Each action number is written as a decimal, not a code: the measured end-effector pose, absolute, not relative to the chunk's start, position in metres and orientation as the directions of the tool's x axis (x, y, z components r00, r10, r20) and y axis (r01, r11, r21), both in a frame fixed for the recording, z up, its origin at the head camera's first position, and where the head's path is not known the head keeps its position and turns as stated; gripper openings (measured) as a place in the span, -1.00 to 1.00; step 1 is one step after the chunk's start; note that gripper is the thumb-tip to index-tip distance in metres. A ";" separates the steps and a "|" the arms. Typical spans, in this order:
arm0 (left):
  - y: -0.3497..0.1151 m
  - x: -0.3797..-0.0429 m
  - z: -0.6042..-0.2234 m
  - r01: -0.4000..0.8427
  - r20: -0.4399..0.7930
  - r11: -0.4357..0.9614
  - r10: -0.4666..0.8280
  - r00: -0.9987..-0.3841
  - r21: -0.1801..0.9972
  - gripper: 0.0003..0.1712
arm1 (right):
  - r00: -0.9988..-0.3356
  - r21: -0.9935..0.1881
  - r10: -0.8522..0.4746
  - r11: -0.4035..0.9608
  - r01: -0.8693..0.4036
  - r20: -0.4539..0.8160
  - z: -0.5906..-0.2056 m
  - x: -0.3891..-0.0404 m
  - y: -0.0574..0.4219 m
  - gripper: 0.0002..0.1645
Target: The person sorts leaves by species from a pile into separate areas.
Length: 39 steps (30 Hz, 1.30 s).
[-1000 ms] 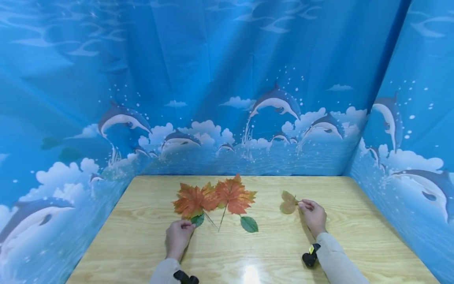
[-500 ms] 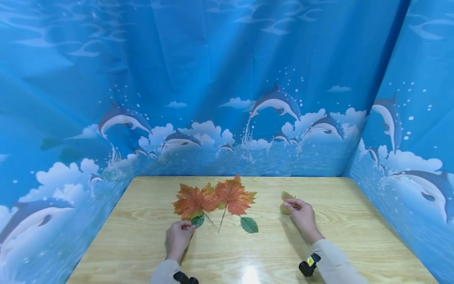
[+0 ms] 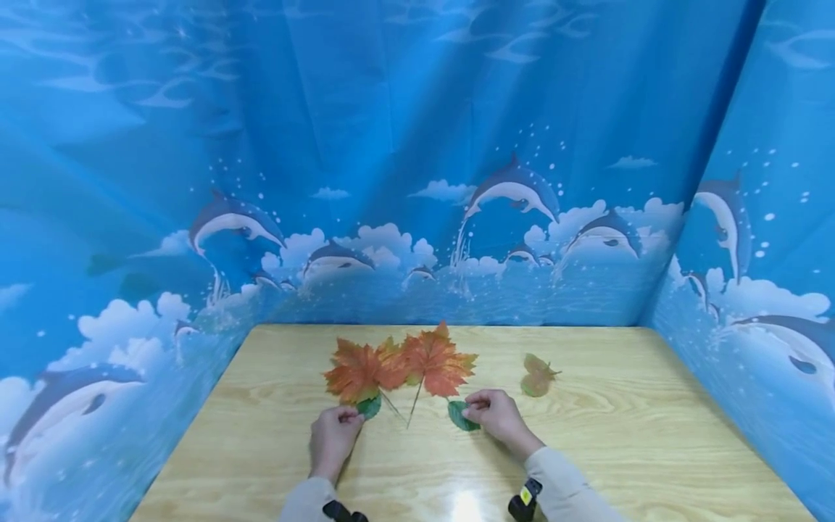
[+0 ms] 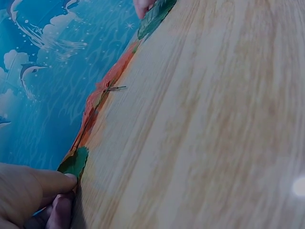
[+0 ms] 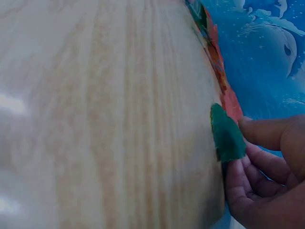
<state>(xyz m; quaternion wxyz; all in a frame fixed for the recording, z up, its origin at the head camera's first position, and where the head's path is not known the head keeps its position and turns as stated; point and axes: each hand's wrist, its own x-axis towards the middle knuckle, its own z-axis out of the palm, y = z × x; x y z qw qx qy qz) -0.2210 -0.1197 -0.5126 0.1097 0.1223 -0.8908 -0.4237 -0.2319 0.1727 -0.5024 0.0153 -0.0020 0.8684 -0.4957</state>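
Note:
Two orange-red artificial maple leaves, a left one and a right one, lie side by side with thin stems toward the person. Below the left one, my left hand pinches a small green leaf between thumb and fingers. My right hand holds the edge of another green leaf below the right maple leaf. The right wrist view shows that green leaf between my thumb and fingers. A pale yellow-brown leaf with a short stem lies to the right, apart from both hands.
The leaves lie on a light wood-grain table. Blue curtains printed with dolphins hang behind it and at both sides. A bright light reflection shows near the table's front.
My right hand has let go of the yellow-brown leaf and moved left to the right green leaf. The left hand has kept its hold on the left green leaf.

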 end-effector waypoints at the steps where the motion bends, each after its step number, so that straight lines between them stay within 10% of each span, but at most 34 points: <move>1: -0.120 -0.221 -0.513 -0.127 0.090 0.611 -0.312 -0.946 0.781 -0.92 | -0.999 -0.857 -0.021 0.515 0.011 -0.026 -0.503 -0.232 0.172 -0.78; 39: -0.121 -0.221 -0.517 -0.129 0.086 0.618 -0.307 -0.948 0.776 -0.88 | -0.978 -0.864 0.206 0.495 0.092 0.014 -0.477 -0.211 0.244 -0.83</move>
